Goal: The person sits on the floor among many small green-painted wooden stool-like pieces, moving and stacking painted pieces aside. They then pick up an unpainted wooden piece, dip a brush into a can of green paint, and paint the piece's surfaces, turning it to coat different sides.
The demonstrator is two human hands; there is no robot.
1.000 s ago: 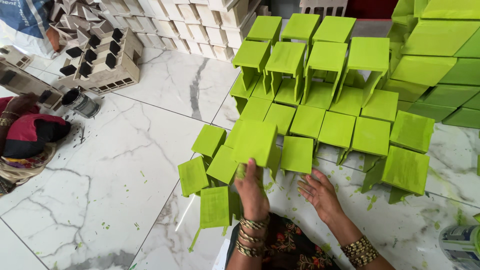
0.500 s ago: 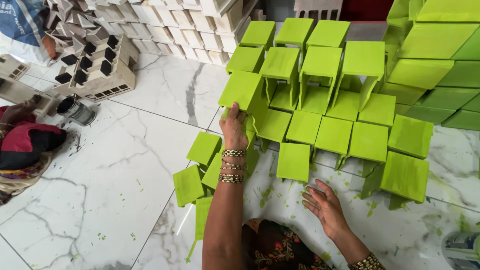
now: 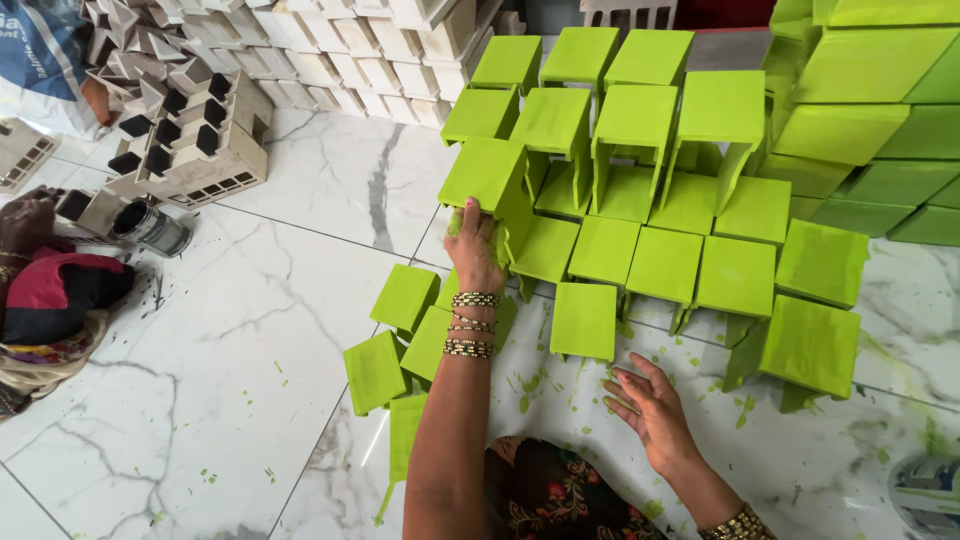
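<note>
Since a moment ago the left hand [image 3: 473, 245] has carried its green painted block [image 3: 487, 173] a little farther along, and it now grips the near edge of that flat square piece, fingers curled over the rim, holding it against the left end of the stacked green stools [image 3: 640, 110] at the far side of the scene. The right hand [image 3: 650, 405] has stayed low; it lies released, palm down with fingers spread, on the white marble floor [image 3: 250, 330], near the person and just short of a single green square [image 3: 585, 320] that stands a little apart from the rows. To the left of the reaching forearm, bangles [image 3: 470, 325] on the wrist, a loose cluster of smaller green pieces [image 3: 400, 330] lies on the floor, some overlapping. Green paint flecks [image 3: 535, 385] spot the marble between the two hands. Far left, unpainted pale wooden pieces [image 3: 190, 135] are piled up, with a small tin [image 3: 150, 228] beside them, and another person's hand [image 3: 25, 222] and red cloth [image 3: 60, 290] show at the left edge.
</note>
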